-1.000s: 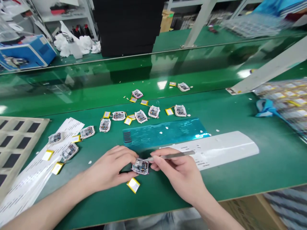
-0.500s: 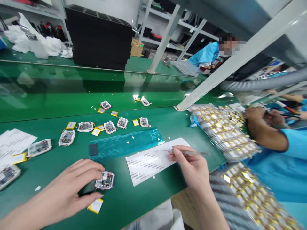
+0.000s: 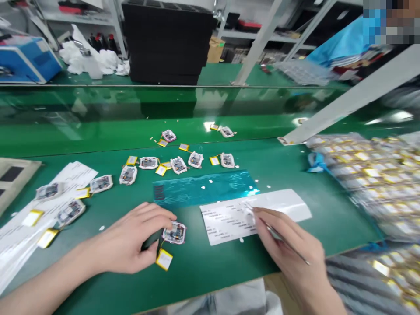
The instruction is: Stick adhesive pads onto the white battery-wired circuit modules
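On green matting (image 3: 210, 267), left hand (image 3: 127, 238) open by a circuit module (image 3: 174, 232), right hand (image 3: 290, 247) clenching steel tweezers (image 3: 278, 234).

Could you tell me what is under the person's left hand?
Green bench mat shows around the left hand, with a dark patch by the thumb; the palm covers the rest.

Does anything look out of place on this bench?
Small white flecks lie scattered over the green mat and around the teal film sheet. They look like stray scraps, not placed parts.
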Tool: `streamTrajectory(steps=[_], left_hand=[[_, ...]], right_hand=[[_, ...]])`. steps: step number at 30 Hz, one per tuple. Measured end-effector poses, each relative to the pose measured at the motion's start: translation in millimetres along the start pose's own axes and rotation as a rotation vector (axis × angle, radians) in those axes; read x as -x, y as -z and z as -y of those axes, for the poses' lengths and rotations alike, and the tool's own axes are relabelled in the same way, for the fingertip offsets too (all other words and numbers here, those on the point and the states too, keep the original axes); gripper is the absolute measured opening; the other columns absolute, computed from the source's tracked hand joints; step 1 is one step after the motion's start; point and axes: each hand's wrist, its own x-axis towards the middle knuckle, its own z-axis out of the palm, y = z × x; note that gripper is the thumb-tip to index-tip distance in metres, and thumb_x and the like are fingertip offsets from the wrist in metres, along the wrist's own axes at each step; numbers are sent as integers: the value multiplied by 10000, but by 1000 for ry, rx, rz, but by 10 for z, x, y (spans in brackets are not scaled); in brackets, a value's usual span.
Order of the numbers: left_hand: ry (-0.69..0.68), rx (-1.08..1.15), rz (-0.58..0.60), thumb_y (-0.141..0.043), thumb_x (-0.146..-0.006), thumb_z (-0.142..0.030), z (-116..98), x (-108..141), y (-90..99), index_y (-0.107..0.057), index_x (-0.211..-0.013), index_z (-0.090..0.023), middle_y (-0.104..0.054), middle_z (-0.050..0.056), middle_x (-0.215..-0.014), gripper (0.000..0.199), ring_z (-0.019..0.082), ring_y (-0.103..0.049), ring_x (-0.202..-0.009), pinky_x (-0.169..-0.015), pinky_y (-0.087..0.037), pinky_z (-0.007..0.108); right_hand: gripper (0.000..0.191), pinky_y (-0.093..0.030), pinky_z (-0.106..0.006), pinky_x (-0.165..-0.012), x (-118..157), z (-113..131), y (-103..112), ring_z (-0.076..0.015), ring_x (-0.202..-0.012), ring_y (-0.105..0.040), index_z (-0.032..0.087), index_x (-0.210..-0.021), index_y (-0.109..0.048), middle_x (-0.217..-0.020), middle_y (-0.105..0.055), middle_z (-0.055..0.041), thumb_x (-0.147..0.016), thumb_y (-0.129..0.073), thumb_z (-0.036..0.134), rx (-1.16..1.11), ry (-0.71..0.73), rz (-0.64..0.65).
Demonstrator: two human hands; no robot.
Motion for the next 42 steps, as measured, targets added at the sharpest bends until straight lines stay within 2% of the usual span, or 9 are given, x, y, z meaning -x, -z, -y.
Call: streamTrajectory(steps=[5, 8, 11, 17, 23, 28, 33, 38, 42], left_hand=[[-26, -31, 6, -557, -889, -122, -12, -26, -34, -622, -1144, -222, -722, 54, -1163, 282, 190, -660, -1035, -926, -478, 324], [-36, -124, -29, -590, -936, -196, -35, -29, -95, -621, -1095, -205, -712, 49, -1031, 163, 202, -644, -922, -823, -455, 337], [-39, -155, -32, -589, -927, -190, -81, -51, -122, -614, -1129, -195, -694, 53, -1012, 203, 208, -631, -906, -814, -449, 341], [-129, -106, 27, -490, -898, -92, -154, -125, -151, -596, -1254, -206, -641, 83, -1404, 388, 228, -591, -1245, -1024, -404, 359], [0, -57, -121, -528, -846, -113, -168, -143, -262, -635, -1113, -173, -713, 69, -1121, 294, 227, -631, -1023, -925, -444, 373], [119, -197, -159, -531, -858, -148, -215, -135, -331, -656, -1038, -192, -685, 69, -984, 223, 247, -603, -875, -749, -445, 382], [116, -213, -171, -597, -926, -249, -157, -112, -312, -638, -1117, -201, -697, 60, -1011, 201, 243, -621, -866, -757, -466, 387], [86, -293, -303, -529, -973, -239, 97, -88, -128, -649, -1086, -177, -723, 100, -1100, 176, 258, -648, -989, -837, -486, 406], [41, -361, -257, -532, -988, -254, 246, -61, -10, -703, -1082, -211, -720, 98, -1257, 200, 278, -652, -1100, -944, -477, 456]], right_hand=[[248, -600, -360, -806, -11, 225, -44, -227, -854, -751, 294, -1036, -715, -977, -784, -41, -914, -669, 83, -95, -162, -165], [270, -630, -355, -752, -119, 397, -105, -230, -832, -760, 296, -1034, -721, -949, -792, -35, -909, -659, 65, -254, -130, -120], [286, -645, -304, -708, -231, 531, -183, -206, -796, -769, 277, -1032, -728, -912, -796, -30, -892, -659, 37, -396, -58, -26], [271, -648, -272, -710, -287, 643, -329, -188, -784, -770, 263, -994, -744, -879, -795, -26, -881, -656, 32, -522, -68, -4], [167, -637, -244, -679, -391, 606, -395, -178, -743, -769, 250, -910, -763, -838, -799, -22, -893, -668, 114, -510, -155, -6], [142, -637, -286, -729, -780, 569, -564, -192, -805, -768, 226, -916, -775, -910, -803, -50, -916, -639, 269, -633, -273, 232], [155, -594, -317, -722, -1198, 507, -915, -190, -765, -720, 191, -813, -735, -837, -769, -52, -827, -710, 344, -891, -382, 589], [264, -547, -289, -609, -1297, 457, -1123, -162, -651, -676, 174, -765, -713, -703, -719, -28, -772, -762, 434, -952, -413, 702], [342, -534, -279, -621, -1266, 424, -1148, -152, -660, -677, 176, -772, -700, -686, -713, -18, -748, -805, 500, -977, -472, 734]])
